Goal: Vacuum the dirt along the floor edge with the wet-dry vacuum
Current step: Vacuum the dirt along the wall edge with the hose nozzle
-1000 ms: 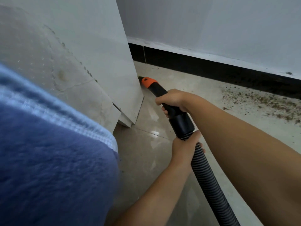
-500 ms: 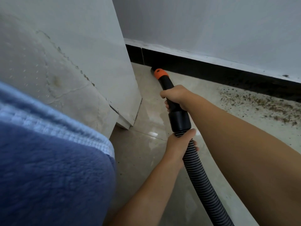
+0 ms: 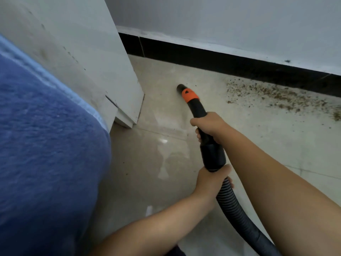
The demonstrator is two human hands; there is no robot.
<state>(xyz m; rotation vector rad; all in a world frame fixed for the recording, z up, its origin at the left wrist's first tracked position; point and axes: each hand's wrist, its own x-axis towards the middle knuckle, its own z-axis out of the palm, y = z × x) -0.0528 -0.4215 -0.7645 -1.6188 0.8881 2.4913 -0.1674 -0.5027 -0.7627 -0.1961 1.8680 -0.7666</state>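
My right hand (image 3: pixel 208 124) grips nozzle wand (image 3: pixel 198 108); left hand (image 3: pixel 210 179) grips hose (image 3: pixel 232 206). Keep nozzle mouth low, sweep right into dirt (image 3: pixel 276 95) along black skirting (image 3: pixel 221 61), slowly.

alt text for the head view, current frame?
Both hands hold a black vacuum hose: right hand behind its orange-collared nozzle, left hand lower. Brown dirt lies right of it along the black baseboard.
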